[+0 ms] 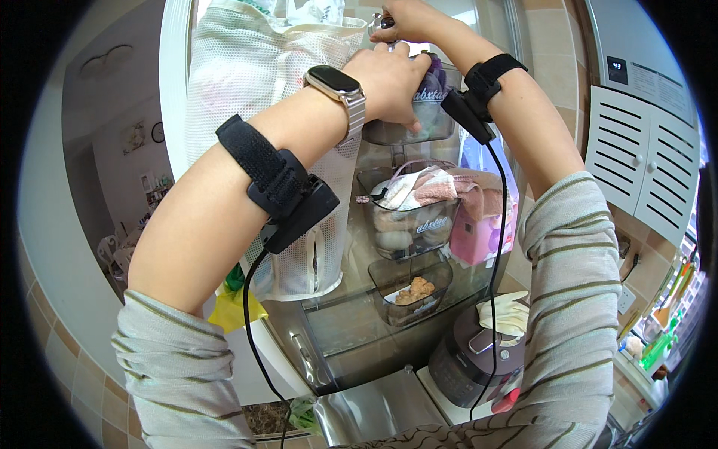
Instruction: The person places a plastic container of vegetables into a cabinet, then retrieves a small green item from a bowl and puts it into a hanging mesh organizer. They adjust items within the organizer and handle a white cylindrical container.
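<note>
My left hand [387, 84] spreads around the left side of the upper smoky clear plastic bin [406, 132], its thumb against the lower front. Dark purple stuff shows inside that bin, which hangs on a glass door panel [348, 331]. At the top of the view, my right hand [409, 19] pinches a small clear round piece [377, 25] with a dark centre; what it is cannot be made out. Below hangs a middle bin [412, 241] holding folded cloths [418, 191]. A lower bin [398, 317] has brown knobbly pieces [418, 291] in it.
White mesh bags [269, 106] hang left of the bins. A pink-and-blue package [477, 236] sits on the right. Below stands an electric pressure cooker [471, 359] with pale gloves [505, 314] on it. Black cables [496, 224] trail from both forearm straps. A slatted white cabinet [642, 151] is at right.
</note>
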A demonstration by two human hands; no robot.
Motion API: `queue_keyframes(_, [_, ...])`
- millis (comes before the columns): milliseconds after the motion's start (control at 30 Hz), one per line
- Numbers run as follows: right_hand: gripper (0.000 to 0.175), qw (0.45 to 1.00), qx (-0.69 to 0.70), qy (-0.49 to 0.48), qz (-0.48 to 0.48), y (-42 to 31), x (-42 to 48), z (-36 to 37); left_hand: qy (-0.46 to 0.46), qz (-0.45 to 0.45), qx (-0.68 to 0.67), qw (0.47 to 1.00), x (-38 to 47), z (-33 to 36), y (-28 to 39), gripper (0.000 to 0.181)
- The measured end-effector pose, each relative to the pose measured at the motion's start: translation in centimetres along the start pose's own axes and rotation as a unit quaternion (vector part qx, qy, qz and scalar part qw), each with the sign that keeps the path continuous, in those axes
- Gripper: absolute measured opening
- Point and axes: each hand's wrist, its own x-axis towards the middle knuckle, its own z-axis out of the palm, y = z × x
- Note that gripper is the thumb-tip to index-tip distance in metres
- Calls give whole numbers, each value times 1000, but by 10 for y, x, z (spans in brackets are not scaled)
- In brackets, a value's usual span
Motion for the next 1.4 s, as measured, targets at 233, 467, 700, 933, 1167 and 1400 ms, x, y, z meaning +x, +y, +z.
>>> queue_keyframes(233, [40, 991, -88, -15, -99, -2, -3, -6, -16, -24, -15, 999, 0, -1, 4, 78])
queue_keyframes(467, [55, 995, 80, 48, -46, 3, -21, -2, -9, -22, -13, 1000, 0, 0, 3, 75])
queue_keyframes(700, [58, 997, -59, 18, -42, -6, -12, -3, 8, -18, -7, 1000, -1, 1, 3, 74])
queue_keyframes(933, [62, 993, -77, -70, 55, -18, 1, -5, 18, -20, -11, 1000, -2, 2, 4, 72])
queue_keyframes(1167, [49, 991, 39, -96, 86, -6, 10, 6, 36, -20, -13, 999, -5, 7, 3, 70])
queue_keyframes(1400, [48, 997, -76, 0, -28, -10, 1, 5, 24, -25, -13, 999, -3, 8, 2, 71])
